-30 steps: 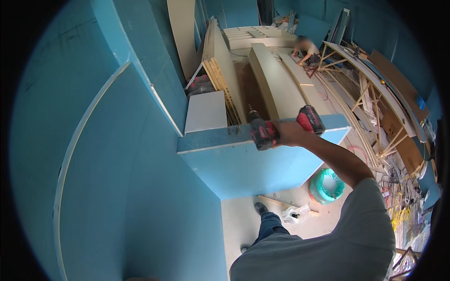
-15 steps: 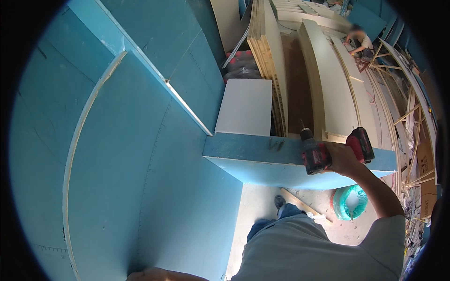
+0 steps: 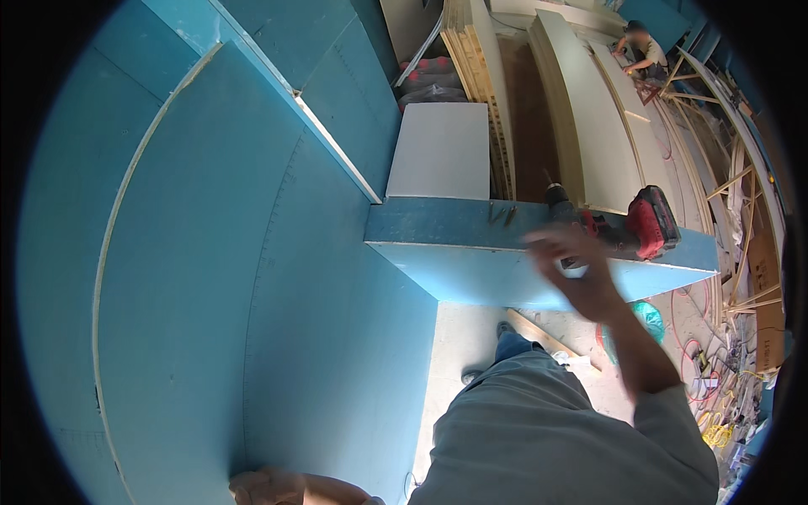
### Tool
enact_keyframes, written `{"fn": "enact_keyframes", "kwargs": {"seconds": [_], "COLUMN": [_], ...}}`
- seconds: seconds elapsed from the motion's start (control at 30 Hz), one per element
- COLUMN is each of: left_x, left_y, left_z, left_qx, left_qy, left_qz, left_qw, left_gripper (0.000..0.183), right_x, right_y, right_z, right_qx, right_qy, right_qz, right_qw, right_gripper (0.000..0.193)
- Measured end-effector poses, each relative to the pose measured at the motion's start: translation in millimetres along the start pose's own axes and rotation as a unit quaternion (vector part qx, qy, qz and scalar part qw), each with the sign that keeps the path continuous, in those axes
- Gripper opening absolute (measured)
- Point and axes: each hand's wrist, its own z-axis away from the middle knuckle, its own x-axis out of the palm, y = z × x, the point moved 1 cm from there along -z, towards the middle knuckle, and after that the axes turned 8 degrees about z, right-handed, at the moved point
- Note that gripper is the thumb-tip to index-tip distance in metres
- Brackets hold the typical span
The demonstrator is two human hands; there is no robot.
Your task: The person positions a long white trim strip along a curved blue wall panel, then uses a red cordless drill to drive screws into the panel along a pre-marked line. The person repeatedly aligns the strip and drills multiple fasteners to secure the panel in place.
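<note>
My right hand [image 3: 581, 273] is just in front of the cordless drill [image 3: 652, 225], blurred by motion, with its fingers apart and nothing seen in them. The red and black drill lies on top of a blue box-like ledge [image 3: 438, 223], its bit pointing away from me. A few small dark screws [image 3: 503, 214] lie on the ledge, left of the drill. At the lower edge my left hand [image 3: 268, 486] rests against the large blue panel [image 3: 194, 252]; its fingers are partly cut off by the picture edge.
A white board [image 3: 439, 151] stands behind the ledge, beside stacked long panels [image 3: 475, 76]. A green-lined bucket [image 3: 648, 320] and a wood strip [image 3: 551, 341] are on the floor below. Far right, a person [image 3: 644, 52] crouches near timber frames; cables and scraps lie along the right.
My right hand has let go of the drill, which now lies on the ledge, and has moved slightly toward me. My left hand stays by the blue panel. The view has shifted.
</note>
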Motion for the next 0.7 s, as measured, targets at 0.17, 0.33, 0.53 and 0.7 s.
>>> {"fn": "enact_keyframes", "kwargs": {"seconds": [0.17, 0.33, 0.53, 0.7], "left_x": [12, 2, 14, 29], "left_y": [3, 6, 9, 16], "left_z": [-12, -14, -18, -33], "left_qx": [0.089, 0.023, 0.037, 0.005], "left_qy": [-0.029, -0.122, -0.07, -0.024], "left_qz": [-0.134, -0.105, -0.152, -0.172], "left_qw": [0.987, 0.987, 0.985, 0.985], "left_gripper": [0.016, 0.016, 0.018, 0.027], "right_x": [174, 212, 221, 216], "right_y": [13, 18, 23, 21], "right_z": [-111, -173, -180, -176], "right_qx": [0.251, 0.403, 0.427, 0.422], "right_qy": [-0.116, -0.11, -0.077, -0.083], "right_qz": [-0.369, -0.484, -0.6, -0.596], "right_qw": [0.887, 0.769, 0.672, 0.678], "right_gripper": [0.048, 0.018, 0.03, 0.042]}}
